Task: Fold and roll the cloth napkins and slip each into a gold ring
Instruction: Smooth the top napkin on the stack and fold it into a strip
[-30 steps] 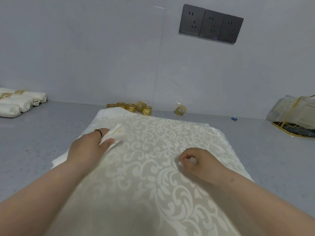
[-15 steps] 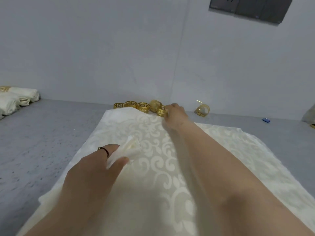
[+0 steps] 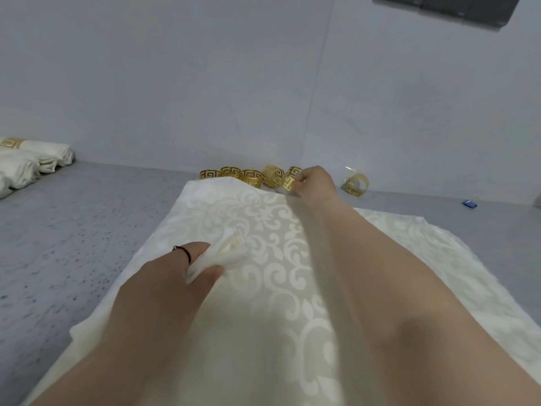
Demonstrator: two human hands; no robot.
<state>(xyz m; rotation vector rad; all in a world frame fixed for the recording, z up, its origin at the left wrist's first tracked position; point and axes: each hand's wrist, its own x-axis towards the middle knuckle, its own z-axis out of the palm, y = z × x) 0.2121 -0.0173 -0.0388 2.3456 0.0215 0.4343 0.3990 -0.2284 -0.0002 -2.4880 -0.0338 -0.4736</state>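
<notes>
Head view: left hand (image 3: pixel 164 285), a thin dark band on one finger, grips the end of a rolled cream napkin (image 3: pixel 225 253) over a stack of flat damask napkins (image 3: pixel 263 288), ivory with a pale scroll pattern, spread on the grey desk (image 3: pixel 73 230). Right hand (image 3: pixel 314 183) reaches to the far edge and pinches a gold ring (image 3: pixel 291 180) with a cut-out key pattern, last in a row of gold rings (image 3: pixel 234 174) by the wall. Another ring (image 3: pixel 357 185) sits apart to the right; finished rolls (image 3: pixel 35 159) lie far left.

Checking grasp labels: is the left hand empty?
No, the left hand pinches the rolled napkin end between thumb and fingers above the patterned cloth.
</notes>
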